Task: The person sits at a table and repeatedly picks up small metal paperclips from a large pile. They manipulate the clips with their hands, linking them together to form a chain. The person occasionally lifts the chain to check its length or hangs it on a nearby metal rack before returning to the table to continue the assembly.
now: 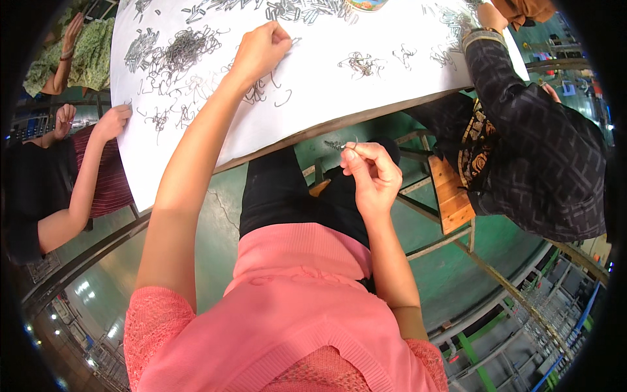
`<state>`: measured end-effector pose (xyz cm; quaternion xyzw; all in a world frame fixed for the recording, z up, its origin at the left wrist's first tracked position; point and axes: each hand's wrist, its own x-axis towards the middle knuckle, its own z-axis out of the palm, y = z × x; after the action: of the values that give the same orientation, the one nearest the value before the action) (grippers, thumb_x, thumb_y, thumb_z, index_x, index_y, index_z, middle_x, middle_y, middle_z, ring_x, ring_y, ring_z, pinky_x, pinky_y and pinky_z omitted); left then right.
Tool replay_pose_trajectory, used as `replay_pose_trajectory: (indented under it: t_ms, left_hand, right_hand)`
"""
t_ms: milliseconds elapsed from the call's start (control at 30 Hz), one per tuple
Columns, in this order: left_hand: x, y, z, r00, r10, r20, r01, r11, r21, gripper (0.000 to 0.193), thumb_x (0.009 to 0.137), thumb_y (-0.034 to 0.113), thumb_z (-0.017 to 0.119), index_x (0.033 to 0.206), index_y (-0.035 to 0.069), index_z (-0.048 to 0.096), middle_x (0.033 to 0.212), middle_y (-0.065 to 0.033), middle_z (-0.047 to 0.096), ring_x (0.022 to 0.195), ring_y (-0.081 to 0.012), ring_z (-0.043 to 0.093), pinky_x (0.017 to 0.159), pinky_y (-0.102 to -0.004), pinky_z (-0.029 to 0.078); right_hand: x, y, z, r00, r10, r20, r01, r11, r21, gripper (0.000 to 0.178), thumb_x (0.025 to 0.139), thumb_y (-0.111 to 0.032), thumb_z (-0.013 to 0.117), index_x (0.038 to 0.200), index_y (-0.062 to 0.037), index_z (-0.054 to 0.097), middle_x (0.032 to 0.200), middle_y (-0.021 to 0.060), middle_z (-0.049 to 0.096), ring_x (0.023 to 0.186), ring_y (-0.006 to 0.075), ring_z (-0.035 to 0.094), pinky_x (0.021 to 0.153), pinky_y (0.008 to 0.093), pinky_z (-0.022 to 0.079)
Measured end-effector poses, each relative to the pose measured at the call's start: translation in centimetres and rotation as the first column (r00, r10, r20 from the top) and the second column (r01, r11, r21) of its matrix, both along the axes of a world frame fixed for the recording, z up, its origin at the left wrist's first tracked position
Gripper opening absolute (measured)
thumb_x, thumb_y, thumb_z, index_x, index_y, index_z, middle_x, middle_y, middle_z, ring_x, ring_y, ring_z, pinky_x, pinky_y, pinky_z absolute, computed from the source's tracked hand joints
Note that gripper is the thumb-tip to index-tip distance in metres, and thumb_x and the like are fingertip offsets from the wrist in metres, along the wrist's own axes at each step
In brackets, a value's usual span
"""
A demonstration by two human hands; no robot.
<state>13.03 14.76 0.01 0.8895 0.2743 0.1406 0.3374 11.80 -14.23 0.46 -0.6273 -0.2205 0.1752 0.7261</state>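
Over the white-covered table my left hand point(262, 51) is closed, fingertips pinched low above the surface; what they hold, if anything, is too small to make out. Loose curved wire hooks point(258, 91) lie just under that wrist, and a denser dark pile of wire hooks point(186, 49) sits to its left. In front of my lap, beyond the table's near edge, my right hand point(373, 171) pinches a small bunch of dark wire pieces point(334, 144) between thumb and forefinger. The bunch sticks out to the left of the fingertips.
The white table point(313, 98) has small oblong metal pieces point(307, 9) at the far side and a round container point(366, 4) there. A person in black point(535, 130) sits at the right by a wooden stool point(450, 196); others' arms point(81, 189) reach in at left.
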Motion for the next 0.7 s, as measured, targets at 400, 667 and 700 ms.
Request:
replay_pose_trajectory:
  t_ms: [400,667,700]
  left_hand:
    - [-3.8,-4.8,-1.8,0.993,-0.037,0.113,0.029,0.997,0.077,0.014,0.084,0.011,0.065,0.095,0.003,0.063,0.086,-0.0111,0.069,0.078,-0.0217,0.066,0.072,-0.0321,0.053]
    - [-2.0,-4.5,-2.9,0.998,-0.070,0.007,0.063,0.932,0.357,0.017,0.079,0.019,0.069,0.088,0.005,0.066,0.087,-0.0116,0.066,0.081,-0.0294,0.064,0.074,-0.0404,0.051]
    - [-2.1,-4.2,-2.7,0.998,-0.068,-0.018,0.070,0.939,0.336,0.017,0.079,0.019,0.069,0.087,0.005,0.066,0.088,-0.0116,0.066,0.081,-0.0291,0.064,0.074,-0.0406,0.051]
  right_hand:
    - [-0.3,0.5,-0.1,0.998,0.063,-0.028,-0.063,0.998,0.015,0.007,0.087,-0.001,0.066,0.093,0.0026,0.066,0.085,0.0064,0.066,0.069,0.0080,0.061,0.060,0.0211,0.051]
    - [-0.9,0.6,0.1,0.996,0.086,-0.024,-0.085,0.996,0.025,0.008,0.086,-0.001,0.066,0.093,0.0029,0.066,0.087,0.0070,0.066,0.070,0.0089,0.062,0.062,0.0216,0.052]
    - [-1.0,0.6,0.0,0.996,0.086,-0.017,-0.085,0.996,0.028,0.008,0.086,-0.001,0.066,0.093,0.0029,0.066,0.087,0.0071,0.066,0.070,0.0089,0.062,0.062,0.0216,0.052]
